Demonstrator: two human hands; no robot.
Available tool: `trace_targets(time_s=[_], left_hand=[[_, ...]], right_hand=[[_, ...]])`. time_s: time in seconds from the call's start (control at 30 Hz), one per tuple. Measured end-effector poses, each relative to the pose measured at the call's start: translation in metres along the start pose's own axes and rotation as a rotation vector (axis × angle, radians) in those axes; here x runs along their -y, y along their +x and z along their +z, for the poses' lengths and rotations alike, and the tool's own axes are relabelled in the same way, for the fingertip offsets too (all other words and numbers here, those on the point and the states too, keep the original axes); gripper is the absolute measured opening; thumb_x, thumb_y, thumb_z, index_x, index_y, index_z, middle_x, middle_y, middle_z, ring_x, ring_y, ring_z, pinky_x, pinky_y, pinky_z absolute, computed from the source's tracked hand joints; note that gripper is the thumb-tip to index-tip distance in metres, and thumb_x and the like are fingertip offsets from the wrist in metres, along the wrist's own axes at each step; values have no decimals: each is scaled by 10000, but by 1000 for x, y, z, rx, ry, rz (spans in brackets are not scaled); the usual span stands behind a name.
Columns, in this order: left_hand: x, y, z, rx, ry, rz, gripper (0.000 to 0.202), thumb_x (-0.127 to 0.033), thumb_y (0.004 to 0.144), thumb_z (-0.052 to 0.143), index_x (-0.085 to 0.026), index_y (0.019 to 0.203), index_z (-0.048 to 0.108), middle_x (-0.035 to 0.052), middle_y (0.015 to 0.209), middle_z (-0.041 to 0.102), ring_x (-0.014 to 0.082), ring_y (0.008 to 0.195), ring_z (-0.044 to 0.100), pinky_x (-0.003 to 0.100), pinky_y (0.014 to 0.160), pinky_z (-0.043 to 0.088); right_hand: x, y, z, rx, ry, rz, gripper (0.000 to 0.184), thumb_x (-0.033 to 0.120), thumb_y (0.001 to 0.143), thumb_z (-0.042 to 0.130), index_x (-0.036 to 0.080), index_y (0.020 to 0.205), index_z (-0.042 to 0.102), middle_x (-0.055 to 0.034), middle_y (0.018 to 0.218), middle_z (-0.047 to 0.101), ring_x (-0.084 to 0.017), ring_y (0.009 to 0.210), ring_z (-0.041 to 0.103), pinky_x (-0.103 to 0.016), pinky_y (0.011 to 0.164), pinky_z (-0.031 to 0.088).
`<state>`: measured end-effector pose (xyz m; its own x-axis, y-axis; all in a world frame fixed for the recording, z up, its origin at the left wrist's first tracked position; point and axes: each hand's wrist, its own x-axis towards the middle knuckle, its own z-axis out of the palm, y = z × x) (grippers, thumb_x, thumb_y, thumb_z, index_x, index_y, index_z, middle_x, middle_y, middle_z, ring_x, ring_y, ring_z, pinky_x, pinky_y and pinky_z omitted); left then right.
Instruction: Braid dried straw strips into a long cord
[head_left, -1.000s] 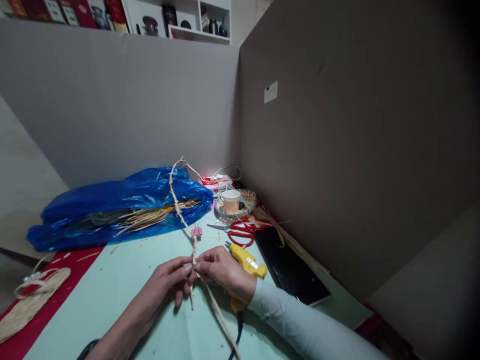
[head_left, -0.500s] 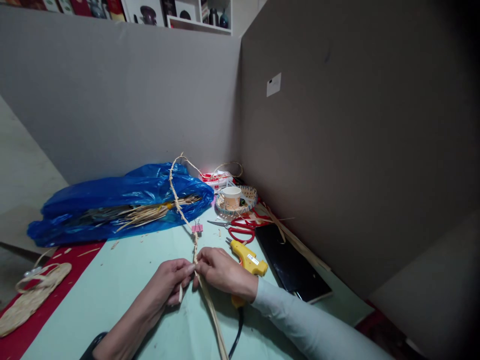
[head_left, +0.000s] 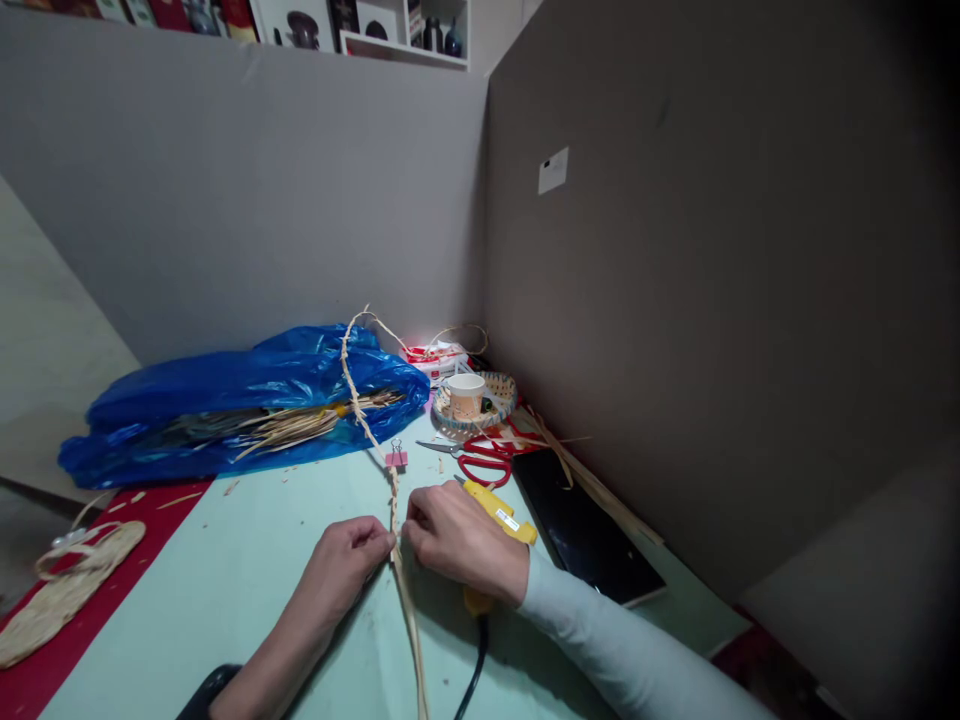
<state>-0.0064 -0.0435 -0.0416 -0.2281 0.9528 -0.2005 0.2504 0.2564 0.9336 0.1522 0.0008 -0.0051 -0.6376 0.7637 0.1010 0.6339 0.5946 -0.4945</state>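
A pale straw braid [head_left: 394, 492] runs up the table from loose flat strands [head_left: 409, 622] near me. A pink binder clip [head_left: 397, 459] grips it further up. My left hand [head_left: 346, 560] pinches the braid between thumb and forefinger where the plaited part meets the strands. Just right of the braid is my right hand [head_left: 461, 540], its fingers curled together; whether a strand is caught in them is hidden. Beneath and beyond that hand lies a yellow glue gun [head_left: 496, 508], partly covered by it.
Red-handled scissors [head_left: 486, 465], a black tablet-like slab [head_left: 577, 520] and a woven basket [head_left: 499, 405] with a paper cup [head_left: 466, 392] lie to the right. A blue plastic bag [head_left: 187, 400] of straw is at back left. A woven sandal-shaped piece [head_left: 82, 590] sits far left.
My right hand has drawn slightly right, away from the braid. The short strand end that hung below my left hand no longer shows. The loose strands have swung left.
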Motion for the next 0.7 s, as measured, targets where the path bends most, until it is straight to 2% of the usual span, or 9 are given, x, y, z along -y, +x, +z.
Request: trace_targets(time_s=[0.1,0.2,0.3,0.43,0.53,0.57,0.63,0.7], left_hand=[[2,1,1,-7,-26,49,260,-320,572,639,-184,470,443,-78,478,384,76,506,315,197,460,208],[3,-1,0,51,-75,-3,228,-341,600,593,-201,498,446,-82,441,391,71,437,301,201,415,191],[0,-5,-4,116,-124,-99,231,-384,639,566,-218,532,447,-113,378,327,44,341,177,208,362,91],[-5,-8,-9,189,-216,-142,295,-434,623,657,-193,567,496,-115,381,361,13,315,166,191,349,72],[-8,-9,-11,203,-240,-152,337,-460,601,710,-176,595,528,-107,383,394,3,296,189,186,354,60],[-8,-9,-11,202,-246,-152,328,-442,595,723,-170,608,539,-107,389,400,2,300,196,183,360,61],[-8,-9,-12,202,-263,-144,298,-400,600,733,-162,631,556,-103,407,411,4,319,214,176,374,71],[-6,-10,-12,204,-272,-137,266,-373,621,722,-163,643,560,-99,422,422,11,330,230,177,383,78]], right_hand=[[9,-8,8,-77,-30,-44,213,251,869,431,168,782,607,-72,723,656,-160,645,549,-278,534,232],[19,-17,19,-96,-118,-125,215,248,890,392,166,868,589,-75,708,658,-175,577,544,-306,516,204],[23,-22,31,-45,-216,-230,225,213,836,429,133,991,572,-94,737,669,-209,569,557,-323,515,205],[22,-24,38,40,-276,-324,340,192,781,496,85,1101,541,-131,838,678,-244,644,589,-328,557,291],[18,-20,31,60,-218,-270,246,282,872,460,135,997,613,-127,801,680,-235,653,592,-323,580,312],[17,-19,26,43,-179,-220,272,330,905,430,158,927,639,-116,765,677,-226,645,589,-319,581,308],[14,-15,18,-44,-81,-105,356,399,938,396,183,822,654,-94,742,673,-206,658,585,-308,594,307],[10,-11,12,-145,33,-27,311,400,928,436,182,857,646,-82,824,678,-197,745,586,-293,637,326]])
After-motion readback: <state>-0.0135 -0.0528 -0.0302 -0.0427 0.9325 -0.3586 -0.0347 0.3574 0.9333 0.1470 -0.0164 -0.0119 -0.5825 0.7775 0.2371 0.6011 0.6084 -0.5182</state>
